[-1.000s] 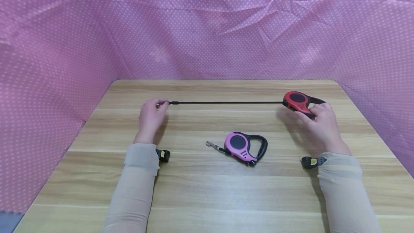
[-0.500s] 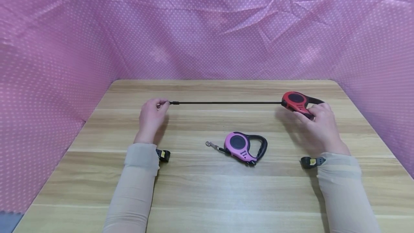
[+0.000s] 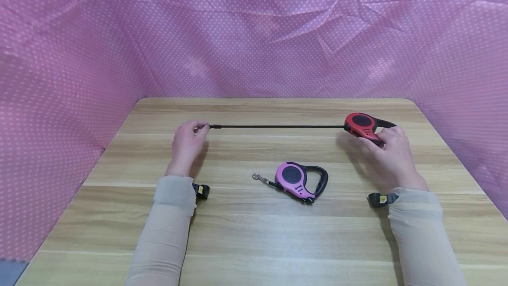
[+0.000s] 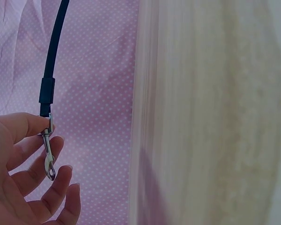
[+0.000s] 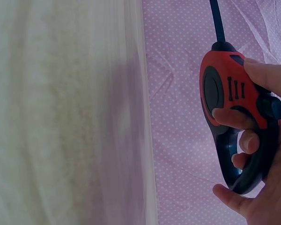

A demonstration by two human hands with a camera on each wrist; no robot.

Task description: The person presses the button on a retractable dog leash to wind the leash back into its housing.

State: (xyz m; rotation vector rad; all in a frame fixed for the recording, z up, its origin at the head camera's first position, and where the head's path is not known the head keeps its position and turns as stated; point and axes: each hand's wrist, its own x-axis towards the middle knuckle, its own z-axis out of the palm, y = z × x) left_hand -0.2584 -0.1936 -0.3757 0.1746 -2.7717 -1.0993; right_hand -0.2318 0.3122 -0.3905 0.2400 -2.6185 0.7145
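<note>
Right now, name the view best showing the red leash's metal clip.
Left wrist view: the metal clip shows close up and nearly whole. In the head view, the left hand hides most of it; the right wrist view shows none.

Leash casing sits right, in right hand; strap runs left to clip in left hand. Other leash lies on table between hands but nearer, handle right, hook left. Cloth hangs behind table.

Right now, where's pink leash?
Head view: the pink leash lies right of centre on the table, left of the right hand, nearer than the black cord.
</note>
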